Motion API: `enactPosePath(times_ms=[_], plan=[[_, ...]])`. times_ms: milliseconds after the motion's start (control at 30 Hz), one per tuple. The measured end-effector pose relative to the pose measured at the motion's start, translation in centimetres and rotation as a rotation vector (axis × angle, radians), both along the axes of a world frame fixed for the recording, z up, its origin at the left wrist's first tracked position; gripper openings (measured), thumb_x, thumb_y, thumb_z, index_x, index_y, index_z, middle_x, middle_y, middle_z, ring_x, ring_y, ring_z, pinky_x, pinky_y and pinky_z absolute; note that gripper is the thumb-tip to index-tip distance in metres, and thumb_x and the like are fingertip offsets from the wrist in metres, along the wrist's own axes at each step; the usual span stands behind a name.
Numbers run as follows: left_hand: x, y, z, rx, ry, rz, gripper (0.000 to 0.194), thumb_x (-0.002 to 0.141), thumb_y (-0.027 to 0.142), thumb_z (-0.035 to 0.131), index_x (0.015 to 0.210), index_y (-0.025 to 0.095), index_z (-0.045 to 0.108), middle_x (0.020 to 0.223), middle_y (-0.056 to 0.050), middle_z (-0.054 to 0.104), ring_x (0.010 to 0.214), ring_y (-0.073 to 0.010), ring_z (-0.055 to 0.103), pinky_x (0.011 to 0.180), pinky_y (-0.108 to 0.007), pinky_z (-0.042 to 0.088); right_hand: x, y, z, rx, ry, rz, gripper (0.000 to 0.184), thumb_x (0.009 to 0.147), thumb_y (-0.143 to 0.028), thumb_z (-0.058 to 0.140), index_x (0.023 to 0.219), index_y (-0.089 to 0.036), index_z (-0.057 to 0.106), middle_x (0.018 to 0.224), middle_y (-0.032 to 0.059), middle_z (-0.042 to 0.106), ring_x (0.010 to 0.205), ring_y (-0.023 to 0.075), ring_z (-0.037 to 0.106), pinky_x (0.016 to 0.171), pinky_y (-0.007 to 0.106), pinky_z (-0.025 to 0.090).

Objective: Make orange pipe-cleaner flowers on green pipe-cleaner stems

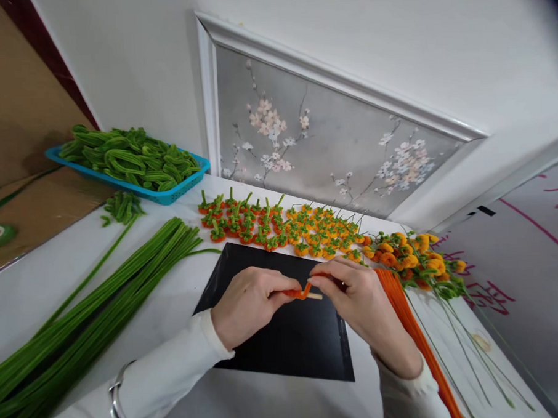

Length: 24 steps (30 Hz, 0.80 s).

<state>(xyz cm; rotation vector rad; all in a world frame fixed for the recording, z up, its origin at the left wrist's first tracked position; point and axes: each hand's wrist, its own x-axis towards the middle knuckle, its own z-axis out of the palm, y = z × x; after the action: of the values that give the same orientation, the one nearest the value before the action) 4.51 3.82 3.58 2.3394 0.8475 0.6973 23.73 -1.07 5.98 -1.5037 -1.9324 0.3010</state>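
Note:
Over a black mat [285,344], my left hand [250,299] pinches a pale thin stick [315,296] with an orange pipe cleaner [305,292] wound around it. My right hand [357,298] grips the same orange pipe cleaner, which bends upward between the two hands. Most of the stick is hidden by my left fingers. Beside my right forearm runs a bundle of loose orange pipe cleaners [398,302]. Just beyond the mat stand rows of small orange flower heads [245,235] and yellow flower heads [315,249] with green tops.
Long green pipe cleaners [107,303] spread across the left side of the white table [173,318]. A blue basket [167,195] of folded green pieces stands at the back left. Finished-looking stemmed flowers [420,258] lie at the right. A framed blossom picture [349,119] is behind.

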Motion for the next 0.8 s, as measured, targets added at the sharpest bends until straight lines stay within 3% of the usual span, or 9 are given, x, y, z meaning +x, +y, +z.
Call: enactPosePath(times_ms=[333,467,567,667,800], plan=[[0.3,-0.6,1.1,-0.171,-0.092,-0.097,0.017,0.078,0.007,0.06,0.078,0.018,0.073,0.07,0.003,0.069,0.061,-0.0088,0.058,0.058,-0.018,0.037,0.6,1.0,-1.7,-0.217,0.017,-0.039,0.036,0.083,-0.04,0.06,0.055,-0.018,0.06,0.05,-0.0034,0.05,0.048,0.0092,0.042,0.046,0.022,0.03],[0.4,-0.7,0.9,-0.212,-0.156,0.005,0.014,0.078,0.013,0.061,0.083,0.018,0.074,0.071,0.003,0.071,0.059,-0.0102,0.059,0.056,-0.018,0.04,0.8,1.1,-2.0,-0.251,-0.057,0.007,0.045,0.086,-0.041,0.053,0.049,-0.017,0.052,0.045,-0.0043,0.04,0.045,0.0079,0.033,0.044,0.022,0.022],[0.4,-0.4,0.5,-0.248,-0.248,0.123,0.022,0.077,0.017,0.064,0.097,0.018,0.073,0.086,0.0,0.075,0.072,-0.0141,0.067,0.065,-0.019,0.048,0.8,0.8,-1.8,-0.246,-0.119,0.04,0.042,0.09,-0.038,0.048,0.054,-0.017,0.054,0.046,-0.0043,0.041,0.045,0.0077,0.033,0.045,0.023,0.022],[0.1,0.2,0.0,-0.264,-0.302,0.182,0.025,0.078,0.019,0.064,0.1,0.018,0.073,0.097,-0.002,0.075,0.085,-0.0172,0.069,0.076,-0.021,0.051,0.2,0.1,-1.0,-0.239,-0.179,0.074,0.038,0.092,-0.034,0.045,0.058,-0.018,0.051,0.049,-0.0045,0.042,0.045,0.0079,0.033,0.047,0.023,0.023],[-0.2,0.7,-0.2,-0.2,-0.267,0.222,0.023,0.078,0.015,0.063,0.099,0.018,0.073,0.094,-0.003,0.075,0.081,-0.0167,0.069,0.073,-0.022,0.051,-1.0,-1.3,0.4,-0.196,-0.263,0.117,0.033,0.09,-0.024,0.048,0.058,-0.018,0.044,0.052,-0.0047,0.043,0.047,0.0083,0.035,0.049,0.025,0.023]])
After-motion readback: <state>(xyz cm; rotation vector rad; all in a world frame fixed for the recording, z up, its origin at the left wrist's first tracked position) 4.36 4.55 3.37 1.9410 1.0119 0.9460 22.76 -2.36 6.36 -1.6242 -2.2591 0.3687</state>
